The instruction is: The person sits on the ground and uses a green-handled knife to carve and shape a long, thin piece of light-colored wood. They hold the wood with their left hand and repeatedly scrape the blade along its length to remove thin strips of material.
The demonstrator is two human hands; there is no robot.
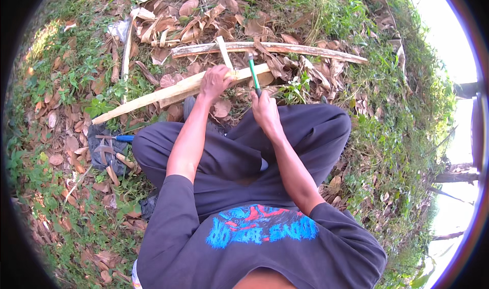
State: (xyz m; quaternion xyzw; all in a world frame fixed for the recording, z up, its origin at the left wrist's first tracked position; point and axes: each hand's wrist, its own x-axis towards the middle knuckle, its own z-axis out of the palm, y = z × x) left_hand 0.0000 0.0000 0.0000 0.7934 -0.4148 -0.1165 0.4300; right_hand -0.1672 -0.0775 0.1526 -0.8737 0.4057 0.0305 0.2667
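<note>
My left hand [216, 81] rests on a long pale wooden plank [173, 90], its fingers drawn together where a short light wood strip [223, 50] meets the plank. What sits between those fingers is too small to make out. In my right hand [265, 108] is a hammer [253, 74] with a green shaft and black grip, gripped near the lower end. The hammer's head is raised just beyond the plank, right of the strip. A darker piece of wood [175, 99] lies under the plank.
A weathered pole [300, 48] lies across dry leaves beyond the plank. Left of my crossed legs, a dark cloth [97, 156] bears several hand tools, one with a blue handle [125, 138]. A thin upright-lying stick [126, 60] is at far left. Grass and leaves surround me.
</note>
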